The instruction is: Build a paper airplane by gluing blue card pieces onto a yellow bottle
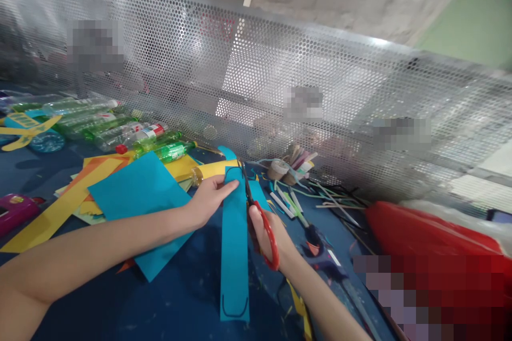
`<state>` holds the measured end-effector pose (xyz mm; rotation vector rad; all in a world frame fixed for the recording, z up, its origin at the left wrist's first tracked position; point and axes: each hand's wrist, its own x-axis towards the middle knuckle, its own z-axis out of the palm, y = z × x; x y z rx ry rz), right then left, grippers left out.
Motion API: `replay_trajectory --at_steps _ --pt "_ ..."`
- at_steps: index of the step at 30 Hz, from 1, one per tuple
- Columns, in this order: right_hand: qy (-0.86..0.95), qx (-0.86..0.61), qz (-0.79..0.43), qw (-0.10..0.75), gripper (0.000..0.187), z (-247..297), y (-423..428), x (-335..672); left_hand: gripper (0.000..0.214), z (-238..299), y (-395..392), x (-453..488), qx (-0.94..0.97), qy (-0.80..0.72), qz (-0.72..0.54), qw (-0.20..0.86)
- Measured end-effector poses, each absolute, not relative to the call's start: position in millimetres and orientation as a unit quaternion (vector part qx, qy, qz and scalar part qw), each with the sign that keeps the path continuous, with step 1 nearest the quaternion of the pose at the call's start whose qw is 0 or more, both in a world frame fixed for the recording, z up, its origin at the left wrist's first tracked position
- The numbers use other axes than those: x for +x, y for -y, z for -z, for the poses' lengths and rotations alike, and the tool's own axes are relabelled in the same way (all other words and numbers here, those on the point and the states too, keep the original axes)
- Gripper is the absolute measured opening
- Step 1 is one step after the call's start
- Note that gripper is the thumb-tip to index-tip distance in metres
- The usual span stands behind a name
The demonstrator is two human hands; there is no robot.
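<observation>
A long blue paper strip [234, 245] with curved dark lines drawn at both ends is held near its far end by my left hand [212, 194], thumb on top. My right hand [269, 232] grips a pair of scissors [273, 245] with red handles and dark blades. The blades point away from me and lie along the strip's right edge at the far end; whether they are cutting into it I cannot tell. Beneath my left forearm lies a large blue paper sheet [148, 197]. A yellow paper strip [60, 213] and other coloured papers are to its left.
Several plastic bottles [172, 152] lie at the back left beside a perforated metal screen [180, 64]. A glue gun [326, 253] rests to the right, near glue sticks [286, 202]. A red bag [432, 232] is farther right, and a magenta device [16, 212] sits at far left.
</observation>
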<state>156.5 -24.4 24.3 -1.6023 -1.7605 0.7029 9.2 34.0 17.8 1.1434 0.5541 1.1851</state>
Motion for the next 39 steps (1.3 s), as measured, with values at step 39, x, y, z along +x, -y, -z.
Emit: replay_trajectory --at_steps 39 --pt "0.647 -0.628 -0.313 0.299 0.050 -30.2 17.0 173.2 0.025 -24.5 -52.6 -3.0 0.551 -0.280 -0.523 0.587"
